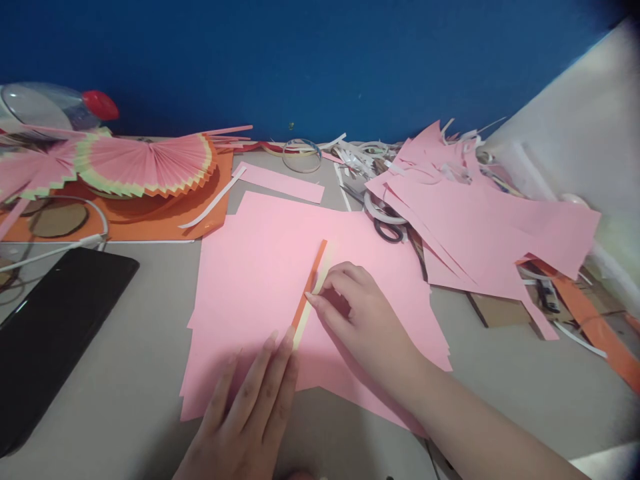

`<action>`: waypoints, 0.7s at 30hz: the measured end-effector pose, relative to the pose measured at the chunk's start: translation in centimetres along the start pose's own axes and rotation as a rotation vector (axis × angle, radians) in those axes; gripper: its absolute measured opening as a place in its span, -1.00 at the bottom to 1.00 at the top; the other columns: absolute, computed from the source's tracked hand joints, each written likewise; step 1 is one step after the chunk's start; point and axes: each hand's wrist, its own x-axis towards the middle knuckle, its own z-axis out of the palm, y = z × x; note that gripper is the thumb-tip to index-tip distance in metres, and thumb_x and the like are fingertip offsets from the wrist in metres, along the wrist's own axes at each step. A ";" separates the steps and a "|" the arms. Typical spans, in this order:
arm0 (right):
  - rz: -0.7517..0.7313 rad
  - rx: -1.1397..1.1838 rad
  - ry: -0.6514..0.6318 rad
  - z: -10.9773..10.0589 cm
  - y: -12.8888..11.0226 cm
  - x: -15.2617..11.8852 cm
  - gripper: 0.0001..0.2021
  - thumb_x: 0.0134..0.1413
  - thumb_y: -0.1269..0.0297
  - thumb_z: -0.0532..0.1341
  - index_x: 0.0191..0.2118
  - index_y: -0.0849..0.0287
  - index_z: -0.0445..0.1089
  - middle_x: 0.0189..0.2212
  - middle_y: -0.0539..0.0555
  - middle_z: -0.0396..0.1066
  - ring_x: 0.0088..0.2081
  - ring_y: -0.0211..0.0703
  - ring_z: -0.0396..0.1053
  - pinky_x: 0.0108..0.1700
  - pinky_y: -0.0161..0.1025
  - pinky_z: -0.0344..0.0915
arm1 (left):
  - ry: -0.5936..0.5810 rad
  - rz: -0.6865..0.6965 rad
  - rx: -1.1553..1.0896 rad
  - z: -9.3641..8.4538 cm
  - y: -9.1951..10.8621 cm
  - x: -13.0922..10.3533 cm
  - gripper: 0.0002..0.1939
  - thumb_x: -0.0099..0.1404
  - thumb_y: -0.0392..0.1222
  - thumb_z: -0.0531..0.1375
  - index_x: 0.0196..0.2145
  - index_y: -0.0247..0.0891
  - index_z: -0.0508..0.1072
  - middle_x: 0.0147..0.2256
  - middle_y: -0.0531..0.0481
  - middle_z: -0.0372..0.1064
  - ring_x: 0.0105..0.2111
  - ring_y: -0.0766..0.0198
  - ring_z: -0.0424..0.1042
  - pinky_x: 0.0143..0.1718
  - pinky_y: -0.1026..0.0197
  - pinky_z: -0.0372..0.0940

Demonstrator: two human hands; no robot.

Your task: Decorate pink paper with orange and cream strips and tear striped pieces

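Observation:
Several sheets of pink paper (245,267) lie loosely stacked in front of me. On them rests a narrow orange paper strip (316,272), with a pale yellow strip (302,331) along its right side. My left hand (255,400) lies flat with fingers stretched out, its fingertips at the strips' near end. Thumb and index finger of my right hand (357,310) are pinched together on the pale yellow strip, close to the orange one. Whether the two strips are joined I cannot tell.
Pleated pink paper fans (150,163) lie on orange paper (210,213) at the back left, near a bottle (60,107). A black phone (65,333) is at left. Scissors (389,230) and pink offcuts (470,220) lie right, before a blue wall (320,67).

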 end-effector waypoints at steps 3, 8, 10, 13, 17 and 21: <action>0.008 -0.008 -0.015 0.0 -0.1 0.0 -0.85 0.14 0.38 0.08 -0.47 0.14 0.17 -0.35 0.03 0.25 -0.25 -0.15 0.19 -0.22 -0.17 0.18 | 0.009 -0.003 0.004 0.0 0.0 0.0 -0.23 0.22 0.26 -0.12 0.13 -0.46 0.15 0.17 -0.29 0.04 0.19 -0.05 -0.09 0.18 -0.12 -0.31; 0.014 -0.017 -0.009 0.0 -0.1 0.0 -0.84 0.13 0.39 0.07 -0.47 0.14 0.16 -0.36 0.03 0.26 -0.27 -0.15 0.19 -0.23 -0.17 0.17 | 0.014 -0.007 0.001 -0.1 0.0 0.0 -0.23 0.22 0.25 -0.11 0.13 -0.48 0.14 0.17 -0.30 0.03 0.19 -0.05 -0.10 0.18 -0.11 -0.30; 0.018 -0.022 -0.006 0.1 -0.1 0.0 -0.84 0.14 0.39 0.07 -0.47 0.14 0.15 -0.37 0.02 0.26 -0.27 -0.15 0.18 -0.23 -0.18 0.17 | 0.010 -0.003 -0.004 -0.1 0.0 0.1 -0.23 0.22 0.25 -0.11 0.13 -0.47 0.15 0.17 -0.30 0.04 0.19 -0.04 -0.09 0.18 -0.11 -0.31; 0.021 -0.028 -0.011 0.1 -0.2 0.1 -0.84 0.14 0.40 0.07 -0.47 0.14 0.14 -0.38 0.00 0.26 -0.29 -0.17 0.18 -0.24 -0.20 0.16 | 0.006 -0.012 -0.014 -0.2 0.0 0.2 -0.23 0.22 0.25 -0.11 0.13 -0.48 0.14 0.17 -0.29 0.04 0.19 -0.03 -0.09 0.18 -0.11 -0.30; 0.024 -0.023 -0.014 0.0 -0.2 0.1 -0.84 0.14 0.40 0.06 -0.46 0.13 0.14 -0.39 0.00 0.26 -0.29 -0.16 0.19 -0.25 -0.20 0.15 | 0.010 -0.019 -0.027 -0.3 0.1 0.2 -0.23 0.22 0.24 -0.11 0.14 -0.49 0.13 0.17 -0.29 0.04 0.19 -0.02 -0.07 0.18 -0.09 -0.28; 0.016 -0.024 -0.013 0.0 -0.3 0.1 -0.84 0.15 0.40 0.06 -0.46 0.14 0.15 -0.38 0.01 0.26 -0.28 -0.16 0.18 -0.24 -0.19 0.15 | 0.014 -0.044 -0.052 -0.3 0.3 0.2 -0.23 0.22 0.24 -0.09 0.14 -0.49 0.11 0.17 -0.29 0.05 0.19 0.00 -0.07 0.18 -0.07 -0.28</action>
